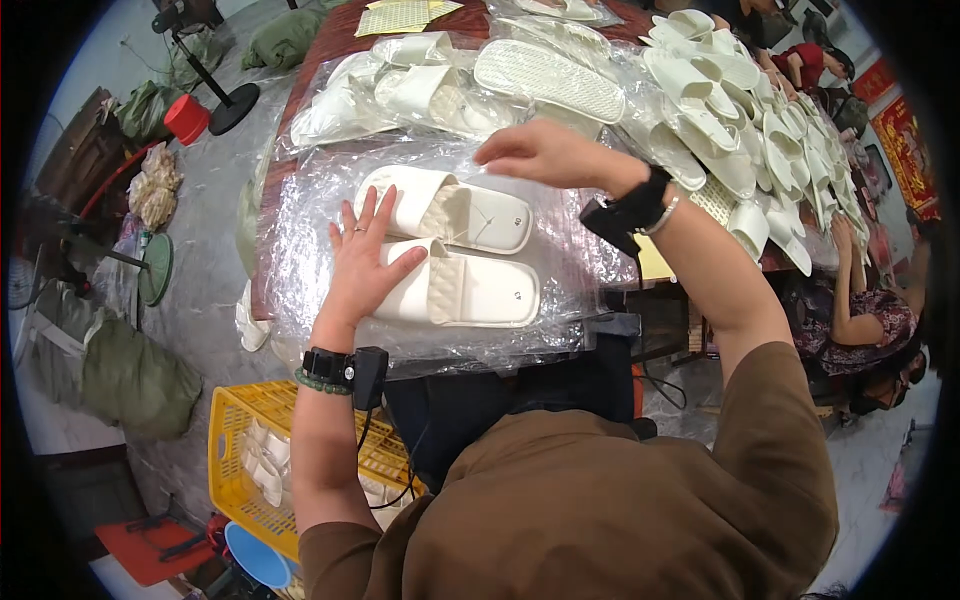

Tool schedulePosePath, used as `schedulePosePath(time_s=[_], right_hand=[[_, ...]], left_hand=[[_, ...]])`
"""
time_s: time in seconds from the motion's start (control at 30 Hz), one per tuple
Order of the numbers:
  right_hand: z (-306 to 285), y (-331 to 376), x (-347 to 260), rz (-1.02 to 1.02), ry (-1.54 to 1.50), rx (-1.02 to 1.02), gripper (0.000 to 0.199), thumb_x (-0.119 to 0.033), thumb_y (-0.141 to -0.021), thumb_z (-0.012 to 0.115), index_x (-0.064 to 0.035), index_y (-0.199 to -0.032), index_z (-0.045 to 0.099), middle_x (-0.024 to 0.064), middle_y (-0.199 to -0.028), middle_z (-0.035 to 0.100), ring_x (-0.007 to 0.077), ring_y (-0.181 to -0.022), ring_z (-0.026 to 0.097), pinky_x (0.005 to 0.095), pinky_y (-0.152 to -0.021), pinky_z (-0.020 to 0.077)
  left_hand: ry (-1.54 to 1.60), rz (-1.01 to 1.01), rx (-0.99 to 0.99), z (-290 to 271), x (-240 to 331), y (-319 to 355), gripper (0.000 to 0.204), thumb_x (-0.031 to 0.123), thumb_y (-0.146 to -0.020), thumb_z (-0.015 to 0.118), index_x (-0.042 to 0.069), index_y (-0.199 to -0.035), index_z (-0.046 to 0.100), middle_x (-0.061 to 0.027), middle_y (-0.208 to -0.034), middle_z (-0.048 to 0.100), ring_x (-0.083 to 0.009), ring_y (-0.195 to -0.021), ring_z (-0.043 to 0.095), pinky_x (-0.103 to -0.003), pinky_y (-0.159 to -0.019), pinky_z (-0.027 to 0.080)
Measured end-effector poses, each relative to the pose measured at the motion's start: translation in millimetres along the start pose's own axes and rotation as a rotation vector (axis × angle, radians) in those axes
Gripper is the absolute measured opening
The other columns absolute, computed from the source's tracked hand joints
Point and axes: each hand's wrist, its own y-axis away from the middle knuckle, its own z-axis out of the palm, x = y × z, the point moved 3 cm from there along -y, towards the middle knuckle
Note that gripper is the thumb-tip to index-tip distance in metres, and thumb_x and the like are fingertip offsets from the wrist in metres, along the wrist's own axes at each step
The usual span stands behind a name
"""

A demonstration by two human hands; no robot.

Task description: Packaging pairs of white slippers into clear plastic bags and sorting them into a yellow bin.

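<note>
A pair of white slippers lies side by side, toes to the left, on clear plastic bags in front of me. The far slipper [490,220] and the near slipper [487,290] show their insoles, each with a small dark print at the heel. My left hand [365,262] rests on their straps with its fingers spread, a ring on one of them. Beyond the far slipper's heel, my right hand [545,155] hovers over the plastic, fingers loosely stretched and nothing visible in them. Clear plastic bags [310,230] lie around and beneath the pair.
Bagged white slippers [430,95] line the table's far side. A large heap of loose slippers [770,150] covers its right part, where another person's arm [848,275] reaches in. A yellow crate [235,480] holding white slippers stands at my lower left, beside a blue bucket [258,555].
</note>
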Motion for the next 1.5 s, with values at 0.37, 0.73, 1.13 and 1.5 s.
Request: schedulePosePath(time_s=[0.37, 0.73, 1.13, 1.5], right_hand=[[37, 49, 20, -0.025, 0.189, 0.171, 0.013, -0.01, -0.086, 0.069, -0.0029, -0.097, 0.067, 0.0122, -0.093, 0.065, 0.0288, -0.086, 0.064, 0.0365, -0.076, 0.0517], [50, 37, 32, -0.029, 0.269, 0.088, 0.009, -0.005, -0.08, 0.07, -0.0037, -0.087, 0.064, 0.0115, -0.09, 0.059, 0.0314, -0.091, 0.059, 0.0396, -0.08, 0.0485], [43, 33, 32, -0.016, 0.242, -0.088, 0.012, -0.006, -0.086, 0.065, -0.0015, -0.093, 0.057, 0.0141, -0.095, 0.056, 0.0336, -0.092, 0.057, 0.0404, -0.08, 0.0468], [47, 37, 27, -0.05, 0.223, -0.006, 0.01, -0.005, -0.085, 0.066, -0.0034, -0.092, 0.06, 0.0118, -0.096, 0.057, 0.0306, -0.094, 0.058, 0.0384, -0.083, 0.0475]], left_hand=[[0.065, 0.008, -0.009, 0, 0, 1, 0.087, 0.063, -0.084, 0.064, 0.025, -0.155, 0.032, -0.0166, -0.162, 0.024, -0.0491, -0.149, 0.008, -0.06, -0.118, -0.001], [0.081, 0.002, -0.026, -1, 0, 0, 0.088, 0.065, -0.083, 0.064, 0.025, -0.155, 0.032, -0.0159, -0.163, 0.022, -0.0493, -0.149, 0.007, -0.061, -0.117, -0.001], [0.074, 0.007, -0.027, -1, -1, 0, 0.087, 0.065, -0.083, 0.063, 0.026, -0.155, 0.032, -0.015, -0.163, 0.022, -0.0497, -0.149, 0.007, -0.062, -0.117, 0.0], [0.069, 0.001, -0.029, -1, -2, 1, 0.088, 0.068, -0.083, 0.061, 0.026, -0.155, 0.033, -0.0159, -0.163, 0.022, -0.05, -0.148, 0.007, -0.063, -0.117, 0.0]])
